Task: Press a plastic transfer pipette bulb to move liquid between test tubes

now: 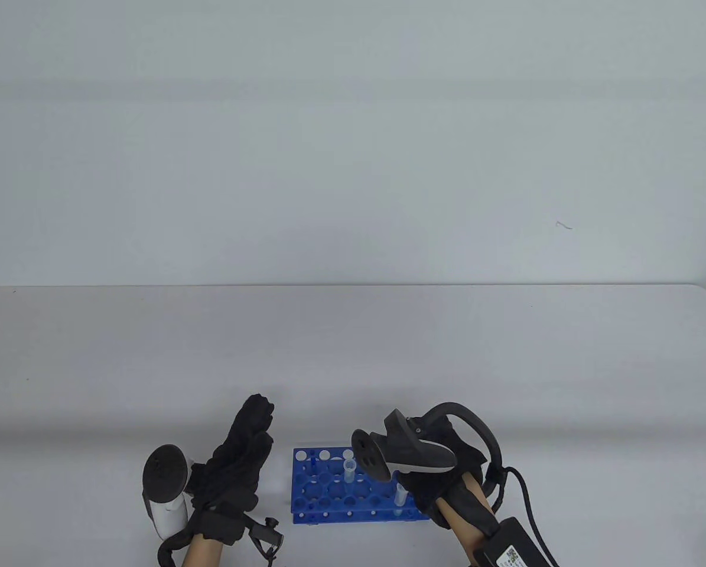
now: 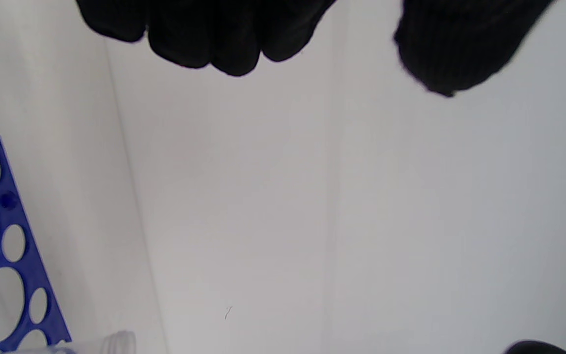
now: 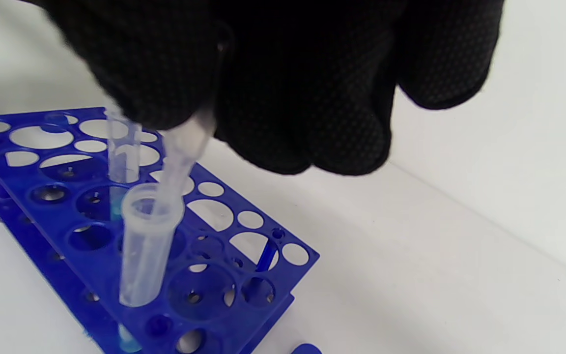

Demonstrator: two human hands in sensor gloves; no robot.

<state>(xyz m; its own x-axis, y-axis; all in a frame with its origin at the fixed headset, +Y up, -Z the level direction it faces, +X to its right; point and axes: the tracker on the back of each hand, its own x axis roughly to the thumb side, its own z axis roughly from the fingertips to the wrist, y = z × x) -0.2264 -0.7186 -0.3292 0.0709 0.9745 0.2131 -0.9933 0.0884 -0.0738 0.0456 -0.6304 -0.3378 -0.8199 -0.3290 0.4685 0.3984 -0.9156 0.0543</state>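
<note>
A gloved right hand pinches a clear plastic pipette between thumb and fingers, its stem slanting down from the fingertips into the mouth of the nearer test tube. The grip sits high on the soft upper part, which suggests the fingers are placed to squeeze or release the bulb while the tip stays inside the tube; whether liquid is moving at this instant cannot be told. That tube stands upright in a hole of the blue rack, directly below the fingers, with a trace of blue liquid at its foot under the rack's top plate. A second tube stands just beyond it, behind the pipette stem, also showing blue liquid low down; by the task, the two are likely source and target, though which is which is not clear.

The left hand holds nothing. Its fingers are straight and close together, raised on edge just left of the rack and not touching it, seemingly waiting in reserve should the rack need steadying. In the left wrist view only its fingertips and a corner of the rack show.

The rack lies flat on a pale grey table, near the front edge, beneath both hands. Behind the table rises a plain, light wall. A small blue object peeks in at the bottom of the right wrist view; it is too cropped to name.
</note>
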